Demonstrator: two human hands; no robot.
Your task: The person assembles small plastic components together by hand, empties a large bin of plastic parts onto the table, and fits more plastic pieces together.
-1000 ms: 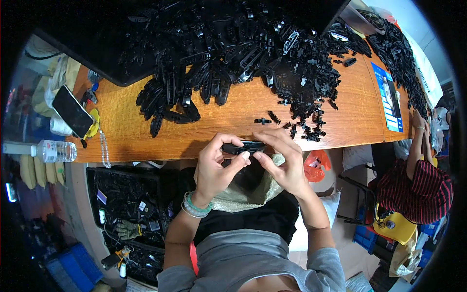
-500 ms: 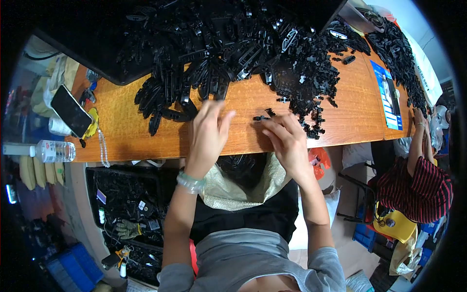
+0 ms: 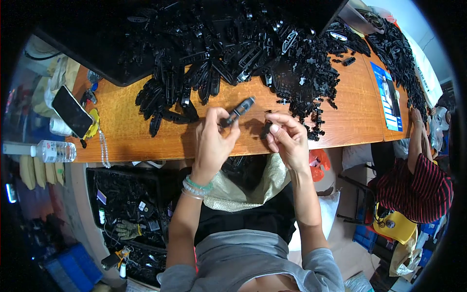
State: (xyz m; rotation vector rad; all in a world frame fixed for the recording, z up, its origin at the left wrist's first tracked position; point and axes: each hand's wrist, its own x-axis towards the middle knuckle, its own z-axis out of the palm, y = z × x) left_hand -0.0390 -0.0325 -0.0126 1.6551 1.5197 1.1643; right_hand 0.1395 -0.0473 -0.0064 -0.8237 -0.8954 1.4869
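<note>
My left hand (image 3: pixel 213 141) grips a long black plastic part (image 3: pixel 238 111) between thumb and fingers, its far end tilted up to the right. My right hand (image 3: pixel 289 137) pinches a small black clip-like piece (image 3: pixel 266 129) at its fingertips. Both hands are over the front edge of the wooden table (image 3: pixel 238 135), a short way apart. Beyond the left hand lies a heap of long black parts (image 3: pixel 168 92). A pile of small black pieces (image 3: pixel 309 82) spreads just beyond the right hand.
At the table's left are a phone (image 3: pixel 71 111) on a yellow stand and a clear bottle (image 3: pixel 53 151). A pale woven sack (image 3: pixel 233 196) hangs open at my lap. On the right, a co-worker in a striped shirt (image 3: pixel 413 187) reaches to another black heap (image 3: pixel 399 58).
My left hand has come back from the long parts with one in its grasp. My right hand has lifted a small piece off the table and turned its palm more upward.
</note>
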